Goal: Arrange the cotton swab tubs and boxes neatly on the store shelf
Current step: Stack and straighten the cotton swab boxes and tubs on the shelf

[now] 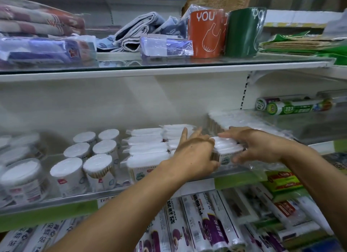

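Both hands clasp 1 swab box (226, 150): left hand (195, 154) on its left side, right hand (257, 144) on its right; box rows (146, 148) lie just left.

Glossy clear plastic cotton swab tubs (68, 172), smooth glass shelf (169, 64), soft folded cloth towels (135, 30)

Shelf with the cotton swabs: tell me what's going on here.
A person is straightening stock on the middle shelf. Both hands hold one cotton swab box at the front of the shelf: the left hand on its left side, the right hand on its right, fingers over the top. Round tubs stand in rows to the left, with more boxes lined up beside them.
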The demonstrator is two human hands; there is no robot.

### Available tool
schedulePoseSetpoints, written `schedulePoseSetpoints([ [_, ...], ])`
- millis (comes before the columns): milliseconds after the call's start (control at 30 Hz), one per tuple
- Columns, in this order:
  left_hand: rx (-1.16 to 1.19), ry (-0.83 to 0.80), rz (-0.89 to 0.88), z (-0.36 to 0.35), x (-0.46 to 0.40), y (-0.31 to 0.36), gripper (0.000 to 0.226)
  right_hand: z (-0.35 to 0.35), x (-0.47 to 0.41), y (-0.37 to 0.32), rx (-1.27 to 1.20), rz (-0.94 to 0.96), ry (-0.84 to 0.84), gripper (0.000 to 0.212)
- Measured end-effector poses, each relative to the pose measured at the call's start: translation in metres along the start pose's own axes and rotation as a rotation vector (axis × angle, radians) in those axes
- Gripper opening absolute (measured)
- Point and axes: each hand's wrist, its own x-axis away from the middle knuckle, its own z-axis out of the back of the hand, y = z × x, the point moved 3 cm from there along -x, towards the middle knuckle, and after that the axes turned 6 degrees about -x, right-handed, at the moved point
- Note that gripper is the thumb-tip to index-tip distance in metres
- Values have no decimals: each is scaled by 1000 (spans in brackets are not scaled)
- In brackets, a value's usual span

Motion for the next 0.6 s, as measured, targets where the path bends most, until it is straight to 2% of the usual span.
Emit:
schedulePoseSetpoints([
  [100,31,30,-14,-3,-3,2,38,5,2,-3,42,10,62,68],
  [300,-2,48,-9,-5,-4,6,36,4,-2,5,49,-8,99,65],
  [467,-10,91,-10,1,5,3,41,4,5,4,-4,-34,27,75],
  [600,-11,157,5,10,18,-8,46,7,5,-31,-65,57,166,66],
])
